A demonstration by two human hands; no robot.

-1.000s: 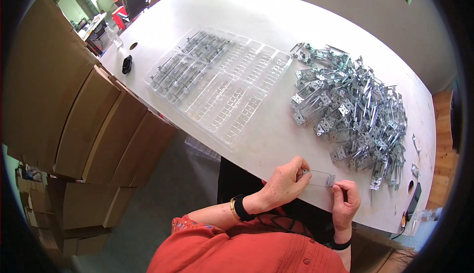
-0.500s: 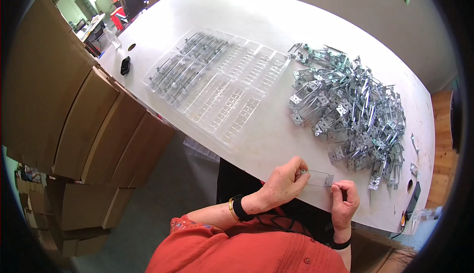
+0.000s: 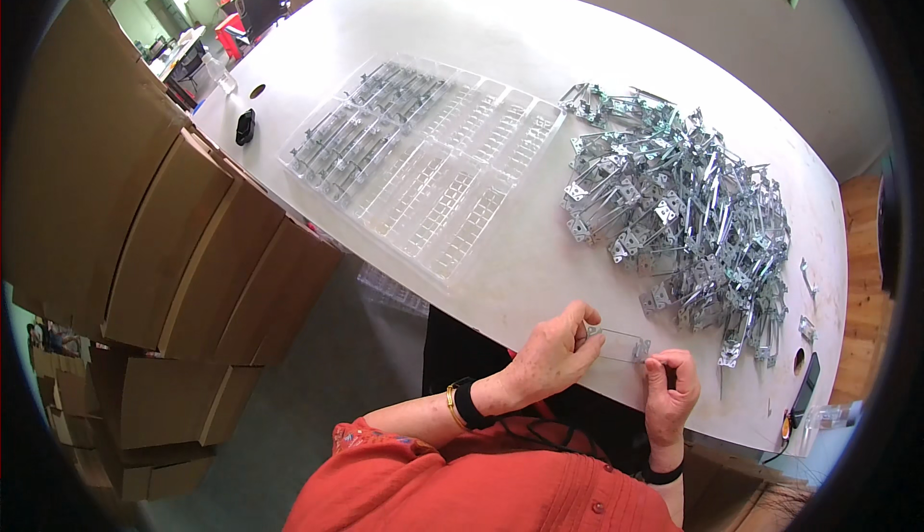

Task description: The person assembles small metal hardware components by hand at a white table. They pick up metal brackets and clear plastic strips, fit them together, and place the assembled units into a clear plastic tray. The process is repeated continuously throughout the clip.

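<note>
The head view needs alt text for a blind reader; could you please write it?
A person's left hand and right hand hold a metal wire piece between them at the near edge of a white table. Beyond are a clear tray partly filled with metal parts and, to its right, a heap of metal pieces.
</note>
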